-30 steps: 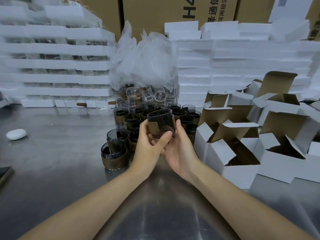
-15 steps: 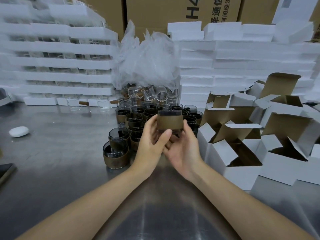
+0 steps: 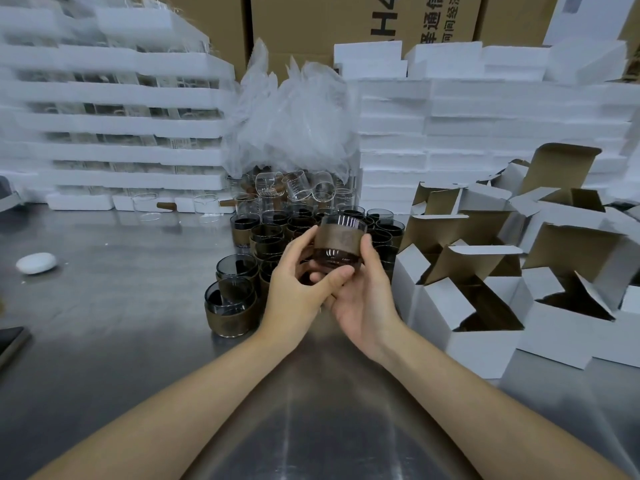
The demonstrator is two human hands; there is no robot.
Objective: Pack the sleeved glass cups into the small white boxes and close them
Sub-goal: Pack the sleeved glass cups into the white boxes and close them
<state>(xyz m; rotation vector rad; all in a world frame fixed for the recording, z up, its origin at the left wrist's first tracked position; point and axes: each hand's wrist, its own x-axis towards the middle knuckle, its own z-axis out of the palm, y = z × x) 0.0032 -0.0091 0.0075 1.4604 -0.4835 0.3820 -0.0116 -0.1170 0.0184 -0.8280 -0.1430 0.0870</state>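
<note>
Upright above the middle of the tabletop (image 3: 114, 317), lifted off the surface: one cup (image 3: 341, 242), brown sleeve round its waist, dark glass showing below the sleeve. Gripped on both sides. On its left, the left hand (image 3: 298, 289), fingers curled behind the cup, thumb laid across the lower front. Beneath it and to its right, the right hand (image 3: 367, 299), palm up, thumb upright against the sleeve.

Behind and left of the hands, toward the far edge: more cups (image 3: 273, 235), sleeved, standing packed together, the nearest ones apparently nested in pairs. Behind these, clear glasses (image 3: 294, 188) in a heap, some tipped on their sides, under a bunch of plastic bags (image 3: 294, 123).

Along the right edge: boxes (image 3: 485, 341), white outside, brown inside, flaps up, the nearest just beside the right wrist.

Along the far edge: foam trays (image 3: 121, 123) stacked at the left with glassware between the layers, foam slabs (image 3: 485, 126) stacked at the right, brown cartons (image 3: 346, 22) behind both.

Near the left edge: a white pebble-shaped thing (image 3: 36, 263). Nearer, at the same edge, a dark flat thing (image 3: 10, 341), partly out of view.
</note>
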